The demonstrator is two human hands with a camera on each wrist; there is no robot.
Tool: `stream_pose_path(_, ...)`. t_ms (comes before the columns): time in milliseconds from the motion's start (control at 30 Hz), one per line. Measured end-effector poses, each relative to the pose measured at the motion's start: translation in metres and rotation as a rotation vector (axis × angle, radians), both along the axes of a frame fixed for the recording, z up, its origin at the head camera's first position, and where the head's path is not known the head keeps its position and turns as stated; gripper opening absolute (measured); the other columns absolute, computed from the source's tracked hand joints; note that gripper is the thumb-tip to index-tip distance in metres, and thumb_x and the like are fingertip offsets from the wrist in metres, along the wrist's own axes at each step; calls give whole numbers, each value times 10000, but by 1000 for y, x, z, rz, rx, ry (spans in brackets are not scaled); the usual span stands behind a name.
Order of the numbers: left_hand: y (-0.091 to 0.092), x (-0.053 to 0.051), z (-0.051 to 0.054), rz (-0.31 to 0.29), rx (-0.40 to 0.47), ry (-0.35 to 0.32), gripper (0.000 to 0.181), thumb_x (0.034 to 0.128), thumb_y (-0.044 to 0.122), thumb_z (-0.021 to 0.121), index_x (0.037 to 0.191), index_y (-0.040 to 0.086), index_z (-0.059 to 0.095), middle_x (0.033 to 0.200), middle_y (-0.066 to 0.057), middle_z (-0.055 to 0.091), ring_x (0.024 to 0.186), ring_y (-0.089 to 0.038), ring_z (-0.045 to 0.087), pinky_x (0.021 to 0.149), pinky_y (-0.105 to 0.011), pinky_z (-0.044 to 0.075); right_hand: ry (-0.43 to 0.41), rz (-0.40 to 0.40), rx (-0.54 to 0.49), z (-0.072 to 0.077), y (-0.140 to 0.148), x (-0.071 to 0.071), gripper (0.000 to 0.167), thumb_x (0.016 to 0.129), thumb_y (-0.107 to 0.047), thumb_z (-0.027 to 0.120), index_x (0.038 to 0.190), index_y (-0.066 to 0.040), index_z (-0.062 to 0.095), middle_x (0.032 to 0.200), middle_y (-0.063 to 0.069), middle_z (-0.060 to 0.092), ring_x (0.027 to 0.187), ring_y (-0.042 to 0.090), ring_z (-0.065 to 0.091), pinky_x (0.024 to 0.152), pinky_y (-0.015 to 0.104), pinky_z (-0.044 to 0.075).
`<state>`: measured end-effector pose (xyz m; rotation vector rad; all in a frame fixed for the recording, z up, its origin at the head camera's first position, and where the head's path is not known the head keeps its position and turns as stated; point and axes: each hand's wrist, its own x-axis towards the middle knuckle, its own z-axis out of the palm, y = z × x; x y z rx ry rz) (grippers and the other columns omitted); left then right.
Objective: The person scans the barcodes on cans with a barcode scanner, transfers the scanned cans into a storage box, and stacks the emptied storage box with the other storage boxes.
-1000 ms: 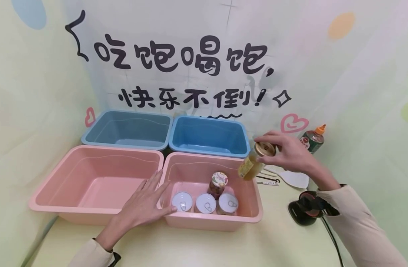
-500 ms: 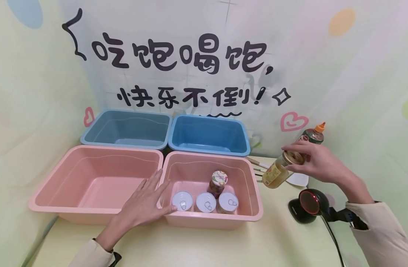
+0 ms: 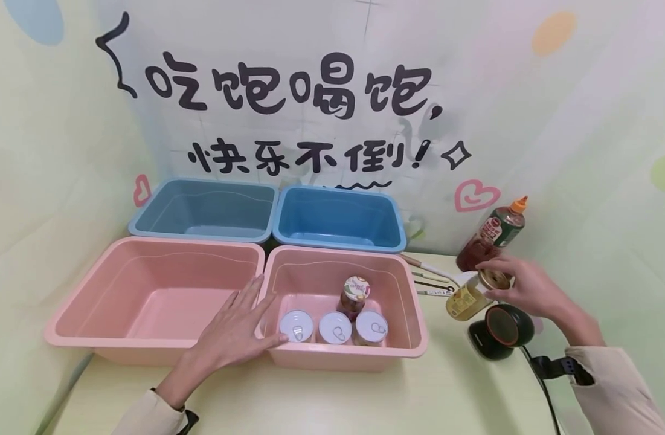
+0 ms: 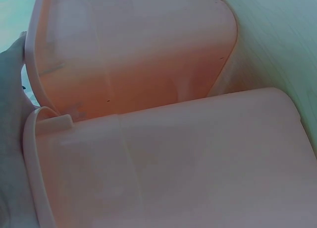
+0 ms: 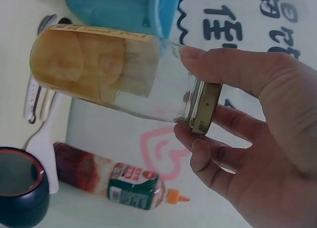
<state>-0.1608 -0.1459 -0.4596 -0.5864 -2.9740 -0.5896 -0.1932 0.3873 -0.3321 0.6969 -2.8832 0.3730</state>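
My right hand pinches a glass jar with a gold lid near its top, tilted above the table at the right. In the right wrist view the thumb and fingers of the hand grip the jar near its lid; yellowish contents show through the glass. My left hand rests with fingers extended on the adjoining rims of the left pink bin and the right pink bin. Inside the right one stand several cans with pull tabs and a jar with a patterned lid.
Two blue bins stand behind the pink ones. At the right are a red sauce bottle with an orange tip, long-handled utensils, and a black device with a cable. A printed curtain hangs behind.
My right hand has carried the gold-lidded jar rightward and down, from over the right pink bin's edge to beside the sauce bottle. The left hand has stayed on the rims.
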Motion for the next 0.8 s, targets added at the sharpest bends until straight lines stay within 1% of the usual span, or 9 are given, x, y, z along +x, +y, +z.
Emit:
stream_pose_path(67, 0, 0, 0, -1, 1, -4, 901, 832, 744, 567, 1514, 167, 450, 1680, -148, 156, 1557, -335, 149, 1234, -585, 164, -22, -12, -2, -5, 6, 1, 505, 716, -84, 867, 1186, -20, 694, 1037, 131, 700, 863, 217, 621, 666, 341, 512)
stream_pose_path(100, 0, 0, -1, -1, -1, -5, 902, 833, 746, 565, 1516, 168, 448, 1681, -147, 152, 1557, -334, 146, 1235, -584, 163, -36, -21, -7, -8, 8, 1, 508, 719, -76, 862, 1190, -7, 687, 1045, 150, 696, 876, 240, 631, 680, 369, 529)
stream_pose_path(200, -1, 0, -1, -4, -5, -2, 904, 833, 748, 564, 1517, 169, 446, 1683, -144, 145, 1559, -331, 140, 1235, -583, 162, -94, -57, -28, -14, 14, 2, 513, 736, -55, 840, 1211, 25, 664, 1132, 250, 670, 961, 360, 646, 741, 504, 559)
stream_pose_path(267, -1, -1, -1, -5, -9, 3, 906, 833, 753, 559, 1517, 171, 446, 1683, -144, 146, 1559, -329, 141, 1235, -582, 165, -123, -82, -37, -18, 16, 2, 514, 748, -49, 829, 1224, 34, 653, 1177, 292, 643, 991, 412, 636, 755, 552, 558)
stream_pose_path(333, -1, 0, 0, -5, -7, 4, 907, 835, 750, 561, 1519, 166, 443, 1683, -148, 144, 1559, -332, 139, 1235, -582, 163, -135, -94, -40, -22, 17, 1, 511, 749, -56, 830, 1221, 30, 653, 1186, 305, 631, 987, 420, 628, 745, 543, 556)
stream_pose_path(500, -1, 1, 2, -5, 2, -7, 906, 842, 735, 571, 1525, 158, 429, 1683, -153, 134, 1559, -340, 128, 1237, -583, 152, -146, -114, -36, -30, 16, -2, 490, 748, -73, 840, 1200, 5, 670, 1156, 282, 635, 965, 386, 611, 722, 469, 543)
stream_pose_path(600, 0, 1, 2, -5, 2, -12, 910, 840, 736, 572, 1528, 160, 423, 1684, -152, 131, 1560, -341, 126, 1238, -584, 149, -157, -126, -37, -36, 16, -1, 479, 752, -65, 831, 1198, 11, 672, 1152, 284, 633, 978, 400, 607, 736, 501, 549)
stream_pose_path(733, 0, 0, 2, -5, 0, -19, 920, 837, 754, 557, 1531, 165, 419, 1685, -150, 122, 1561, -339, 121, 1238, -586, 147, -145, -119, -39, -42, 17, 0, 482, 736, -50, 838, 1183, 26, 677, 1153, 298, 639, 975, 415, 622, 749, 543, 545)
stream_pose_path(800, -1, 0, 1, -5, -2, -19, 918, 838, 753, 555, 1531, 166, 419, 1686, -152, 118, 1562, -339, 116, 1238, -586, 145, -140, -115, -39, -44, 17, 1, 483, 732, -52, 850, 1177, 23, 681, 1148, 291, 645, 964, 403, 629, 743, 528, 544)
